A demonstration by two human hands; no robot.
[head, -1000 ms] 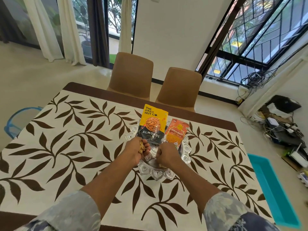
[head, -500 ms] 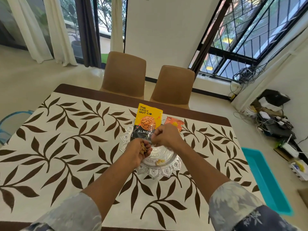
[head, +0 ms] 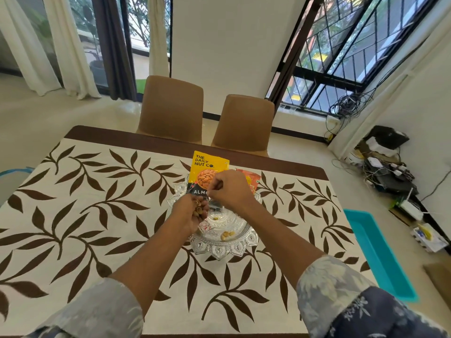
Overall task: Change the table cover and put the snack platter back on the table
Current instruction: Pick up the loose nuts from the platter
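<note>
A clear glass snack platter (head: 225, 248) with a scalloped rim sits on the cream table cover (head: 85, 215) printed with brown leaves. A yellow almond pouch (head: 207, 167) and an orange snack packet (head: 252, 180) lean at the platter's far side. A few loose nuts (head: 227, 234) lie in the platter. My left hand (head: 191, 213) is cupped over the platter's left side and holds several nuts. My right hand (head: 230, 189) hovers just above and right of it, fingers curled, pinching something small that I cannot make out.
Two tan chairs (head: 172, 108) stand at the table's far edge. A turquoise tray (head: 380, 254) lies on the floor to the right, with tangled cables and boxes (head: 388, 169) beyond it. A blue object (head: 14, 172) pokes out past the table's left edge.
My right hand has lifted from the platter's near side and moved back toward the left hand. The left hand has stayed over the platter, still holding nuts.
</note>
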